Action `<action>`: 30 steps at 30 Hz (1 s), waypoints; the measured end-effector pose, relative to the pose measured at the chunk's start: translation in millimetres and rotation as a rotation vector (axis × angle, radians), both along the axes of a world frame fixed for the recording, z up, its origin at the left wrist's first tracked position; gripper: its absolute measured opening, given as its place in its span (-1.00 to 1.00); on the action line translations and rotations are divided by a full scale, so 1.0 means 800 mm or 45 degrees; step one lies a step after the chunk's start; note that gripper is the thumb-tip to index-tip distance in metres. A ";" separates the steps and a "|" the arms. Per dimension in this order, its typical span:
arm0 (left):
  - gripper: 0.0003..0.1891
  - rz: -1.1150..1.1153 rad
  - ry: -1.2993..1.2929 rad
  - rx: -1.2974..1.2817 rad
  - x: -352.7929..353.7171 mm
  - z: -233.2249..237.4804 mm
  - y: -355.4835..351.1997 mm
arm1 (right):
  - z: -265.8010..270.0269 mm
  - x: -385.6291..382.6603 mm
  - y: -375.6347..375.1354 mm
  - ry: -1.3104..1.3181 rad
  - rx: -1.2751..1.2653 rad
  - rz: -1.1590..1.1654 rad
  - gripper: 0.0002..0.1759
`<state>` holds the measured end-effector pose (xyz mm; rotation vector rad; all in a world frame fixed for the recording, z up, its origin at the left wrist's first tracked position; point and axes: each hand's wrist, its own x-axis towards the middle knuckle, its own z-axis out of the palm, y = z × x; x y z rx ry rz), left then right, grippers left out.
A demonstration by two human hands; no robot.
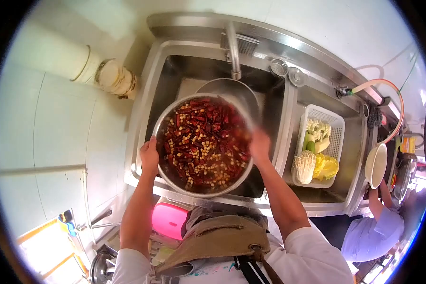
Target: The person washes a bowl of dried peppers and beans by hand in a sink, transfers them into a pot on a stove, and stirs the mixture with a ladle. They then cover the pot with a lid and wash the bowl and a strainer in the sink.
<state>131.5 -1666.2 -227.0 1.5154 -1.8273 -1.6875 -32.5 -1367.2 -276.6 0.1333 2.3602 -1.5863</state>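
Note:
A large metal bowl (208,193) full of water, red dried chilies (208,118) and pale seeds is over the left sink basin. My left hand (149,154) is closed on its left rim, thumb uppermost. At the right rim, my right hand (259,147) grips the bowl; hand and rim there are smeared by motion, and the fingers are mostly hidden. Many seeds float among the chilies. Partly covered by the large bowl, a second round metal bowl (232,87) sits behind it, beneath the faucet (233,52).
A white plastic basket (336,128) with enoki mushrooms, yellow leaves and other vegetables stands in the right basin (352,156). Two round strainers (297,76) lie on the sink ledge. At far right, another person's hands hold a cream bowl (376,165). A pink plastic object (169,221) is below the sink's front.

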 end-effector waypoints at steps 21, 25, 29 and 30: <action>-0.63 -0.336 -0.360 0.001 -0.074 -0.140 -0.106 | -0.214 0.036 0.010 -0.512 -0.021 -0.158 -0.60; -0.70 -0.301 -0.397 0.215 -0.143 -0.055 -0.084 | -0.260 0.054 0.002 -1.033 -0.621 -0.535 -0.65; -0.80 -0.390 -0.522 0.275 -0.225 0.026 -0.052 | -0.209 0.046 -0.004 -1.339 -0.924 -0.699 -0.67; -0.83 -0.417 -0.587 0.247 -0.247 0.037 -0.050 | -0.189 0.044 -0.007 -1.405 -0.990 -0.706 -0.68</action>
